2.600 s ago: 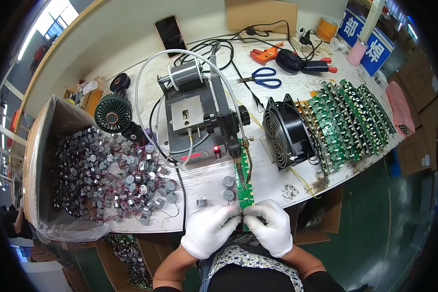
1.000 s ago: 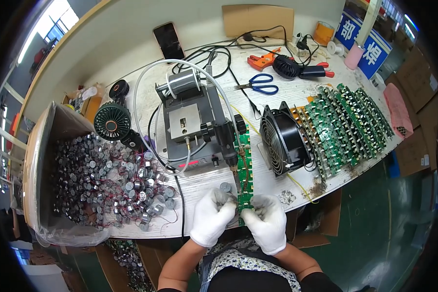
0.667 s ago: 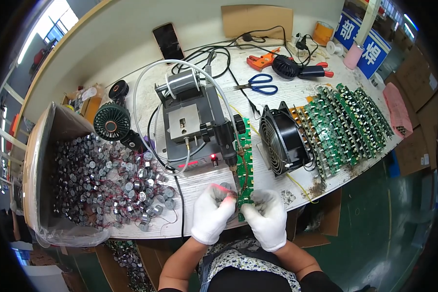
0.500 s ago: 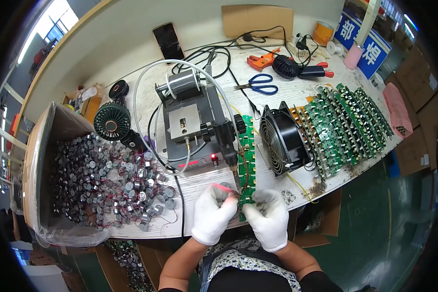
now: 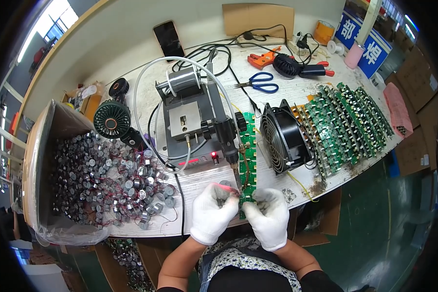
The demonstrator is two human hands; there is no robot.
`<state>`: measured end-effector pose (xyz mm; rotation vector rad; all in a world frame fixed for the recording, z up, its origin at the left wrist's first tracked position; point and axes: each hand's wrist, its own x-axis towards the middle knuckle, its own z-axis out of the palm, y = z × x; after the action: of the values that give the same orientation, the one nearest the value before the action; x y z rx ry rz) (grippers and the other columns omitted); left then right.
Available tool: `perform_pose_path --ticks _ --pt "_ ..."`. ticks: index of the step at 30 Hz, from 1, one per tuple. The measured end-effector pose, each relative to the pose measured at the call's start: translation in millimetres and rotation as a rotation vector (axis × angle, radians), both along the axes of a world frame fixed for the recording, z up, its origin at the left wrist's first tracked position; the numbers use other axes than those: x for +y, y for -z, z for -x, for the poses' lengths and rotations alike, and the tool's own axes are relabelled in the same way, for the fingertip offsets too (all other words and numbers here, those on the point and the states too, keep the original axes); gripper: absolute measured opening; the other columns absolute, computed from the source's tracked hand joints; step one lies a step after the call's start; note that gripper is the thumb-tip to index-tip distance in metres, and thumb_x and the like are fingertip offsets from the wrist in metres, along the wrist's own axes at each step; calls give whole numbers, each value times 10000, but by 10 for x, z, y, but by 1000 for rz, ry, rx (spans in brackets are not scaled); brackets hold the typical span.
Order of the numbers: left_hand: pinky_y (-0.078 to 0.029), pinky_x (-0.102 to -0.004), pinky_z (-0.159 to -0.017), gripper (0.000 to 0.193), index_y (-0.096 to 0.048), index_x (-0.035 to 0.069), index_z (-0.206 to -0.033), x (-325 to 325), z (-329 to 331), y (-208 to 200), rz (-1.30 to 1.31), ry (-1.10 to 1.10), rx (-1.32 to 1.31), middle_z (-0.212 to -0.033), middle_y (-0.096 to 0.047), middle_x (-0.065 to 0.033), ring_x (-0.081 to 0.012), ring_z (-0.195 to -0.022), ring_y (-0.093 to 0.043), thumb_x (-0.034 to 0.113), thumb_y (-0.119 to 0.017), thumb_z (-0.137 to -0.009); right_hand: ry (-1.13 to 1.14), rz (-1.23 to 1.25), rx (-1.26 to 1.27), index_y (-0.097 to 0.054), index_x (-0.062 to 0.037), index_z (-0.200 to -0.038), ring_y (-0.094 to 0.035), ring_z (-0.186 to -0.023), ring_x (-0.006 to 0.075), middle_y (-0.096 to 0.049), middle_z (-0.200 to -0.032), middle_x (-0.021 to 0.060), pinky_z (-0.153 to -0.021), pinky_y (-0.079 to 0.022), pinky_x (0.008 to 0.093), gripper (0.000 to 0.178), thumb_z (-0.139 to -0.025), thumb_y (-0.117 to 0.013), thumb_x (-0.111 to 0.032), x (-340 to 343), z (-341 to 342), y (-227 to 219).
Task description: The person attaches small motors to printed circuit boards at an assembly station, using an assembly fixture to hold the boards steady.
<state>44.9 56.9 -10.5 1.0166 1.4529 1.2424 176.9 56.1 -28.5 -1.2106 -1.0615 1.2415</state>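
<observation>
Soldering station [image 5: 185, 121] as landmark. Green circuit board strip [image 5: 247, 165]: on the table right of the station, running lengthwise toward the worker, near end out in front of it, soldering iron [image 5: 234, 168] pointing down at its left edge. Left hand [image 5: 210, 214], white glove, in front of station at the strip's left edge: thumb and index narrow, tips nearly together; what's between them too small to tell. Red tint along upper edge of that glove. Grey round motor [image 5: 225, 184], partly hidden, just beyond it. Right hand [image 5: 266, 219], white glove, front right of station: thumb on the strip, other fingers curled narrow at its right edge; can't tell if they clamp it. Left of station: motor pile [image 5: 131, 187] spilling from carton [image 5: 40, 165], green handheld fan [image 5: 112, 119]. Right: black box fan [image 5: 280, 138], then stacked circuit boards [image 5: 345, 129]. Behind right: blue-handled scissors [image 5: 265, 87]. Behind: phone [image 5: 169, 40].
</observation>
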Motion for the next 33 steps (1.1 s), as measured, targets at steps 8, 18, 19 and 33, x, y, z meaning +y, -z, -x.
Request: perform_pose_path --ticks 8,18,19,33 --pt "-446 -204 -583 99 -591 -7 -881 -5 23 39 35 20 33 -731 -605 -3 -36 -640 -519 27 -659 -818 -8 58 34 -575 41 -1014 -585 -660 70 -657 -852 60 -578 -493 218 291 -791 -727 -68 -18 6 12" --pt "-432 -236 -620 199 -586 -18 -907 120 263 -109 179 283 146 -751 -585 -16 -65 -667 -495 119 -632 -770 -67 98 -41 -576 53 -990 -609 -662 91 -658 -836 87 -602 -515 237 290 -791 -730 -93 -80 -43 41" --pt "-427 -237 -604 191 -584 -21 -884 136 283 -100 166 331 152 -744 -584 -18 -67 -655 -490 122 -625 -764 -76 111 -62 -575 55 -984 -613 -665 95 -658 -834 90 -606 -518 240 291 -791 -732 -96 -87 -50 36" --pt "-435 -288 -534 195 -567 -24 -700 345 381 -68 236 554 70 -679 -571 -64 -123 -590 -522 162 -616 -732 -106 129 -67 -539 51 -1015 -612 -714 106 -642 -878 96 -646 -516 241 296 -784 -706 -26 -64 -87 11"
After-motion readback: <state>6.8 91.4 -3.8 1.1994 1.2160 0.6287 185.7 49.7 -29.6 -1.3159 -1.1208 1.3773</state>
